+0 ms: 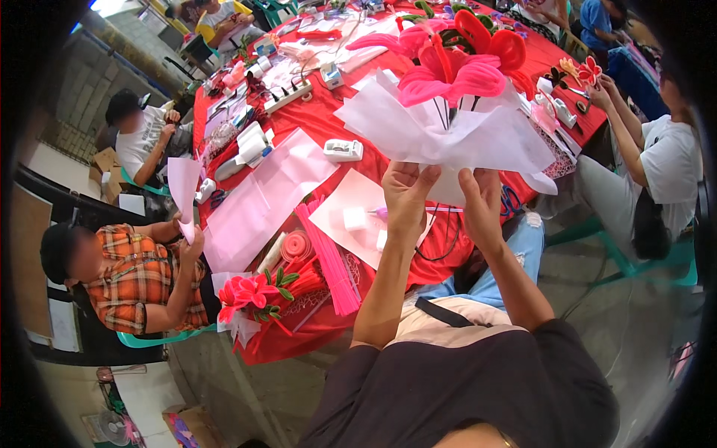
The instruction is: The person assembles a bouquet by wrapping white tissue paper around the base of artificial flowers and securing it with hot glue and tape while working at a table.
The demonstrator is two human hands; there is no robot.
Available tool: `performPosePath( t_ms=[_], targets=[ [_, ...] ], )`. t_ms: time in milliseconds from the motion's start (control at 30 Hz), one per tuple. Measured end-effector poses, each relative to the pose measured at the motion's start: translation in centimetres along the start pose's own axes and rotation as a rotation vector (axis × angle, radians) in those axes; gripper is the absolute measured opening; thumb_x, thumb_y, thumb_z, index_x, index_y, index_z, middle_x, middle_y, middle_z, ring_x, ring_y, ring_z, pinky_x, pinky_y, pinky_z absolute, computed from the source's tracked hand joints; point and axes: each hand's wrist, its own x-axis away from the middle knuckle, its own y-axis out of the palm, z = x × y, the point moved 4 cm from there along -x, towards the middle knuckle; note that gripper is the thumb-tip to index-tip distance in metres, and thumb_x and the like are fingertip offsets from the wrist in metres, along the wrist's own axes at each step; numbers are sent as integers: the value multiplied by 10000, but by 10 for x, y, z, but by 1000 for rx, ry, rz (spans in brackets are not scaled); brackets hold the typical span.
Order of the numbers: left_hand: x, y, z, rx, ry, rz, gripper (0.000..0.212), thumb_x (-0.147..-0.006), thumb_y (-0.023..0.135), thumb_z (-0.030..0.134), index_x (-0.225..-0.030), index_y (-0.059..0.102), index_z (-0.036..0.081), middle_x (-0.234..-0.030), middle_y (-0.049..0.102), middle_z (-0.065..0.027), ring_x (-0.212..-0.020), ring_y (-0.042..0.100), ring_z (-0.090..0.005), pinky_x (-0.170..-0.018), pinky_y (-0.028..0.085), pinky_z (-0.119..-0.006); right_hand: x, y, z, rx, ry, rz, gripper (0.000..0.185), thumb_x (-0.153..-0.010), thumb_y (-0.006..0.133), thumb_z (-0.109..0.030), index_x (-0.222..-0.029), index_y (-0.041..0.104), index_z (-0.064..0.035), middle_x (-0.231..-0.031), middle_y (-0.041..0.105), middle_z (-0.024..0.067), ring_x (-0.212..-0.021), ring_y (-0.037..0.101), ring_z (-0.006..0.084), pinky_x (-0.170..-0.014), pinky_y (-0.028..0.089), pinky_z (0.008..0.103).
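Note:
Both of my hands hold up a bouquet of pink and red pipe-cleaner flowers point(448, 75) above the near part of the table. White wrapping paper point(442, 131) is folded around the dark stems. My left hand point(410, 193) grips the lower paper on the left, its thumb pressed to the front. On the right, my right hand point(480, 196) grips the same paper with its thumb upright beside the other. Below the hands lie a pale pink paper sheet point(336, 213), a small white block point(354, 219) and a glue-pen-like purple-tipped tool point(380, 213).
The red-covered table point(291, 134) holds pink wrapping paper point(269, 196), a bundle of pink pipe cleaners point(336, 269), a smaller bouquet point(252, 297), a white tape dispenser point(343, 150) and a power strip point(287, 96). Co-workers sit at left point(151, 280) and right point(666, 151). Dark cords lie near my lap.

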Motion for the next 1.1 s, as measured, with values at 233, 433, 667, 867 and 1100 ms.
performPosePath(
  t_ms=[233, 433, 667, 867, 1100],
  targets=[
    [1, -18, -10, 5, -42, 2, 316, -739, 636, 47, -1023, 513, -17, -955, 587, -84, -871, 559, -148, -777, 440, -266, 7, 1, 4, 35, 167, -29, 413, -819, 532, -117, -1159, 369, 52, -1152, 426, 127, -1053, 422, 185, -859, 363, 288],
    [12, -1, 5, -279, 164, -26, 465, -753, 644, 155, -1117, 413, -19, -1027, 545, -83, -932, 525, -160, -806, 413, -269, 8, -16, 17, 280, 31, 53, 478, -759, 621, -136, -1117, 390, 80, -1069, 457, 127, -968, 466, 186, -831, 372, 270],
    [32, -32, 0, -263, -18, -43, 495, -758, 637, 235, -1126, 411, -7, -1035, 534, -62, -966, 491, -126, -836, 385, -255, 10, 0, -6, 462, -360, -47, 547, -672, 651, -50, -1118, 355, 61, -1050, 439, 126, -1008, 417, 201, -851, 341, 288],
    [29, -24, 12, -226, 152, 129, 361, -768, 628, 164, -1052, 476, 2, -1012, 528, -51, -944, 493, -121, -792, 405, -258, 12, -5, 8, 191, 209, 60, 407, -816, 546, -100, -1156, 356, 20, -1071, 458, 99, -987, 446, 170, -850, 350, 280],
    [27, 10, 30, -865, 596, 188, 248, -679, 676, 56, -896, 576, -13, -990, 535, -140, -919, 520, -237, -773, 416, -311, 4, -1, 6, 56, -32, 93, 449, -853, 476, -110, -1229, 280, 37, -1220, 385, 122, -1128, 361, 181, -950, 262, 304]
  ],
)
